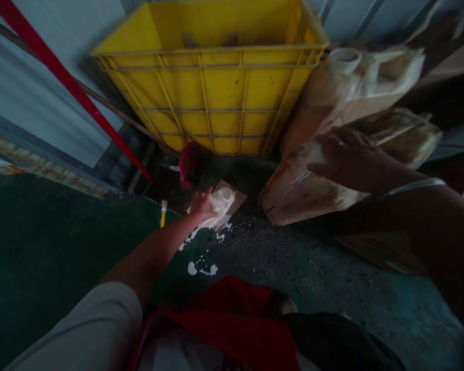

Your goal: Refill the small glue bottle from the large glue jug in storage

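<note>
My left hand (203, 206) is closed on the side of a whitish plastic container (225, 200), its thumb toward the rim. That container sits on a piece of cardboard (237, 196) on the floor, and its contents cannot be made out. White liquid spots (192, 268) are splashed on the floor nearer to me. On the right, my right hand (342, 154) grips the upper side of a stained, dirty plastic jerrycan (297, 188), which is tilted over. The fingertips of this hand are dark and partly blurred. A paintbrush with a yellow handle (163, 216) lies left of my left hand.
A large yellow crate (220, 98) stands against the wall ahead. Behind the tilted jerrycan is another stained jerrycan (344, 87). A red pole (73, 87) leans at the left, near a pinkish-red cloth-like bundle (187, 165). A cardboard box (382, 250) lies at the right.
</note>
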{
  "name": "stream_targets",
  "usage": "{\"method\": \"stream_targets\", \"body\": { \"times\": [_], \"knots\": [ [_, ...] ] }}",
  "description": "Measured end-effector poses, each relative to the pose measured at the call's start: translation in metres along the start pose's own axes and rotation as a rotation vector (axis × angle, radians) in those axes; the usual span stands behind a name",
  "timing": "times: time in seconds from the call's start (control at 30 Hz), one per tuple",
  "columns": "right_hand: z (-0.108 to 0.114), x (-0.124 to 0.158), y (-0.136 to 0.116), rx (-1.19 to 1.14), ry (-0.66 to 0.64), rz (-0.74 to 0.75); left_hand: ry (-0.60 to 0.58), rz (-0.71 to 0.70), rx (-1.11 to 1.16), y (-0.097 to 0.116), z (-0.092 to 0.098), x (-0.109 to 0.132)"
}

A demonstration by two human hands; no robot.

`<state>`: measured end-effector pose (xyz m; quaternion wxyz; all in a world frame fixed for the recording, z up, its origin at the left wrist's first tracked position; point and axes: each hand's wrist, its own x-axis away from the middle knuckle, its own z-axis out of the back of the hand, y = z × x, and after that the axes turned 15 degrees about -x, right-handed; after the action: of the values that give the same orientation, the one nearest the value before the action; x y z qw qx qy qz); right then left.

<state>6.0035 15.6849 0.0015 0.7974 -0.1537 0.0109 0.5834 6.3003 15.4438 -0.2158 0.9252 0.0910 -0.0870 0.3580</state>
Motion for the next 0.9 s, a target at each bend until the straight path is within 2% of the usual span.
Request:
{"method": "stream_targets", "body": {
  "times": [0.03, 0.07, 0.1, 0.13, 0.23, 0.3, 0.37, 0.47, 0.53, 0.6, 0.7, 0.77, 0.83, 0.9],
  "knots": [
    [0.002, 0.002, 0.005, -0.008, -0.028, 0.095, -0.005, -0.009, -0.005, 0.000, -0.001, 0.000],
    [0.003, 0.004, 0.004, -0.002, -0.041, 0.127, -0.009, -0.016, -0.010, 0.000, -0.002, 0.000],
    [0.003, 0.005, -0.001, 0.016, -0.022, 0.088, -0.011, -0.019, -0.015, 0.001, -0.003, -0.001],
    [0.001, 0.005, -0.012, 0.035, 0.030, -0.002, -0.011, -0.017, -0.018, 0.002, -0.004, -0.001],
    [-0.005, -0.001, -0.049, 0.078, 0.193, -0.403, -0.021, 0.016, -0.017, 0.008, -0.007, -0.002],
    [-0.006, -0.005, -0.059, 0.069, 0.198, -0.553, -0.031, 0.041, -0.006, 0.011, -0.007, -0.002],
    [-0.002, -0.007, -0.050, 0.064, 0.100, -0.484, -0.033, 0.045, 0.004, 0.012, -0.007, -0.002],
    [0.007, -0.002, -0.020, 0.082, -0.072, -0.126, -0.016, 0.015, -0.009, 0.008, -0.009, -0.004],
    [0.008, 0.003, -0.011, 0.084, -0.093, 0.004, -0.001, -0.006, -0.031, 0.004, -0.011, -0.006],
    [0.004, 0.004, -0.022, 0.097, -0.009, -0.109, 0.006, -0.003, -0.039, 0.001, -0.012, -0.009],
    [-0.004, -0.001, -0.056, 0.127, 0.145, -0.465, 0.017, 0.047, -0.052, 0.002, -0.011, -0.012],
    [-0.006, -0.004, -0.070, 0.121, 0.165, -0.591, 0.026, 0.077, -0.059, 0.003, -0.006, -0.013],
    [-0.002, -0.005, -0.064, 0.107, 0.103, -0.565, 0.022, 0.094, -0.063, 0.003, -0.001, -0.014],
    [0.004, -0.002, -0.044, 0.105, -0.014, -0.387, 0.011, 0.094, -0.071, 0.001, 0.004, -0.016]
  ]
}}
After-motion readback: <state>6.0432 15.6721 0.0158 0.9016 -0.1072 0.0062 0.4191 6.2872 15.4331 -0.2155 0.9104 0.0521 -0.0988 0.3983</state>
